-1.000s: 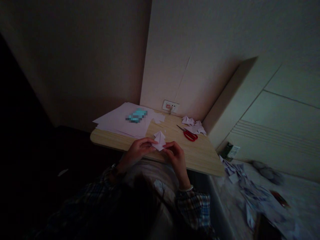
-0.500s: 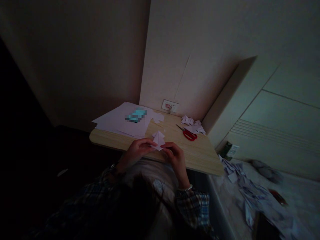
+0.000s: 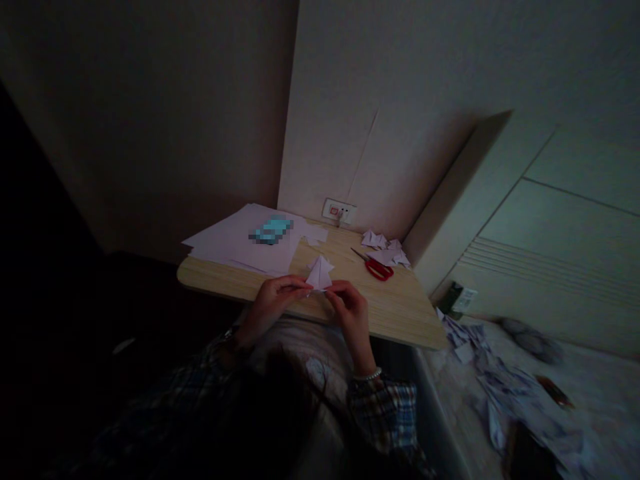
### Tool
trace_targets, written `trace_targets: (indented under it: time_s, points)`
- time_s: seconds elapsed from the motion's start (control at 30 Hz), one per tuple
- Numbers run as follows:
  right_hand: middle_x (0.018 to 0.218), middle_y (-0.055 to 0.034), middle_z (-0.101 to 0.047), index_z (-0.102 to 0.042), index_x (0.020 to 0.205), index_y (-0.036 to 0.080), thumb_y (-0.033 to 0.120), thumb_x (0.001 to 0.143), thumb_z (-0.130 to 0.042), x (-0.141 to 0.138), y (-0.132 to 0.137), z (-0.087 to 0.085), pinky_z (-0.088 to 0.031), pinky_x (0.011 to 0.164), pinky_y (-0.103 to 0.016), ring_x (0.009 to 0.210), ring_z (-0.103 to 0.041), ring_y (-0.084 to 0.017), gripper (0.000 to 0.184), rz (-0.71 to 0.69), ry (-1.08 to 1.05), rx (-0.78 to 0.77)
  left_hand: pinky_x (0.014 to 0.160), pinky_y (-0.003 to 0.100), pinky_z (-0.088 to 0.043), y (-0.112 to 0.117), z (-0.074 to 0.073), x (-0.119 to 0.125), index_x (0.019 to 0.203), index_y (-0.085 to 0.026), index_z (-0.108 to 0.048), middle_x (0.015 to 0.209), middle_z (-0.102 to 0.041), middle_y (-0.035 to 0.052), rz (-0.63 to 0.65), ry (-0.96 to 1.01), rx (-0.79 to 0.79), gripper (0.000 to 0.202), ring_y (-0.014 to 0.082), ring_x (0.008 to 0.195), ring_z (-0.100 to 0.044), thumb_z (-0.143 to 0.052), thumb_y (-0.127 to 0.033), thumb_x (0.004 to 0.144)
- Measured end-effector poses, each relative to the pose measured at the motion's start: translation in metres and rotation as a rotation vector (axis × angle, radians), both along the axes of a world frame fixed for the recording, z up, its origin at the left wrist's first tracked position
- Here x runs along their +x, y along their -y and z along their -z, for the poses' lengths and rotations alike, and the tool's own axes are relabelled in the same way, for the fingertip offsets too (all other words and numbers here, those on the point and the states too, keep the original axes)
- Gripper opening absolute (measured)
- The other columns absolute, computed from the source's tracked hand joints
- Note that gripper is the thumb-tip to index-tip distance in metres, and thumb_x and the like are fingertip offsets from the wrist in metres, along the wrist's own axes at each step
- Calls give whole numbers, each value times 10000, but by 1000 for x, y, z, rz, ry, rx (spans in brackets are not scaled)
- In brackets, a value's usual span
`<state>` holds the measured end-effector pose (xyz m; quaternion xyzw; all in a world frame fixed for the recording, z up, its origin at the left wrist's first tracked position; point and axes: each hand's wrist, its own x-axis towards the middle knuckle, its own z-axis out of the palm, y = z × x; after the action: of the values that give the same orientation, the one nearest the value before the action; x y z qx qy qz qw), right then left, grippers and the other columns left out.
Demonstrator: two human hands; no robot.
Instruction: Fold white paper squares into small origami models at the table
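Note:
A small folded piece of white paper, pointed at its far end and creased down the middle, is held just over the near edge of the wooden table. My left hand pinches its lower left corner between thumb and fingers. At the lower right corner, my right hand pinches it in the same way. Red-handled scissors lie on the table to the right of the hands, with their blades pointing away to the left.
A stack of white sheets with a pixelated blue phone-like object covers the table's left side. Several folded papers lie at the back right by the wall socket. Paper pieces are strewn over the bed.
The bottom edge of the folded paper, which came to a point below the fingers, now looks straight between both hands. The hands have barely moved.

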<state>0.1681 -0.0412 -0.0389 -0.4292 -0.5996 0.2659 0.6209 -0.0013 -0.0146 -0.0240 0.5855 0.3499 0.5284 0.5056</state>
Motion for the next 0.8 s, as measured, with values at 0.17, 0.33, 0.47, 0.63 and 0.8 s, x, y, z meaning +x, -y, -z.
trace_targets:
  time_s: [0.17,0.33,0.47,0.63,0.8]
  points:
    - [784,1,-640,-649,772,204,249,767,-657,-2,1,-1,-455,746,-274,782,-589,-150,46,0,-59,4,813,322,-514,2,-6,1,711,-149,-707,787,-732,50,-16,32,-34,204,221,824,-667,-749,-317,602]
    - [775,11,-628,-623,792,204,237,750,-667,-5,2,-3,-453,726,-261,754,-580,-138,69,-2,-114,-8,812,313,-515,3,-4,2,738,-144,-693,795,-725,46,-37,40,-19,229,215,832,-662,-747,-328,613]
    - [753,16,-626,-615,758,205,223,736,-674,-5,2,-3,-456,712,-257,733,-580,-137,65,-20,-114,-15,812,315,-511,4,-2,3,743,-144,-675,797,-712,45,-55,64,-12,255,212,831,-657,-749,-348,610]
    - [774,14,-629,-617,775,210,240,754,-667,-5,1,-2,-458,733,-258,758,-587,-137,63,-27,-107,-20,789,308,-511,5,-1,3,756,-150,-644,785,-689,34,-65,74,-16,280,199,807,-648,-759,-348,593]
    - [760,18,-628,-615,769,211,245,753,-666,-4,2,-1,-461,721,-259,743,-586,-136,64,-23,-97,-25,776,294,-508,3,2,2,714,-153,-637,753,-672,19,-59,81,-15,255,183,775,-639,-773,-317,573]
